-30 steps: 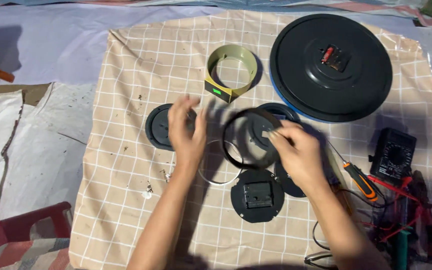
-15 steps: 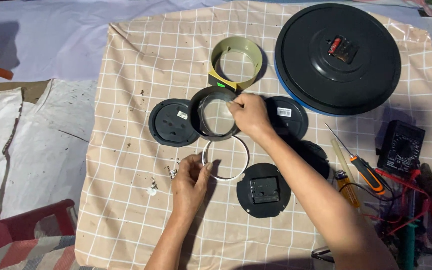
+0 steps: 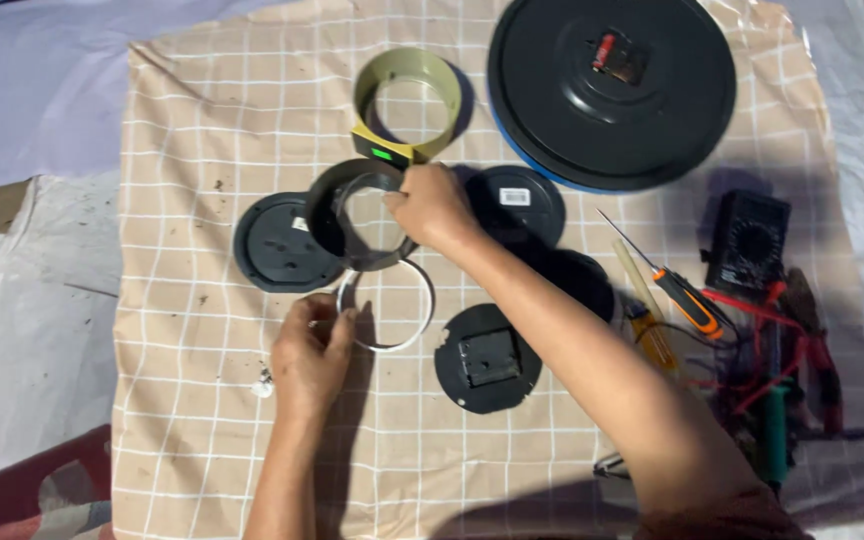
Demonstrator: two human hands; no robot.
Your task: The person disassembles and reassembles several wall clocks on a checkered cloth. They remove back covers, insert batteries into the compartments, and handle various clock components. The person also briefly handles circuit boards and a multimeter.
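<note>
My right hand [image 3: 434, 208] grips the right rim of a black plastic ring [image 3: 324, 205], holding it tilted above the checked cloth [image 3: 182, 120]. Just below it lies a thin white ring [image 3: 422, 300], and my left hand [image 3: 310, 355] pinches that ring's left edge. A black round disc [image 3: 274, 245] lies left of the black ring, partly under it. Another black disc with a white label [image 3: 517, 205] sits right of my right hand. A black round part with a square block [image 3: 487, 360] lies under my right forearm.
A yellow-green ring [image 3: 407, 105] lies at the top centre. A large black round clock back [image 3: 612, 90] fills the top right. An orange-handled screwdriver [image 3: 677, 295], a black multimeter [image 3: 747, 240] and red leads [image 3: 782, 340] lie at the right.
My right hand has carried the black ring left and is now holding it over the left disc. My left hand has closed on the white ring's edge.
</note>
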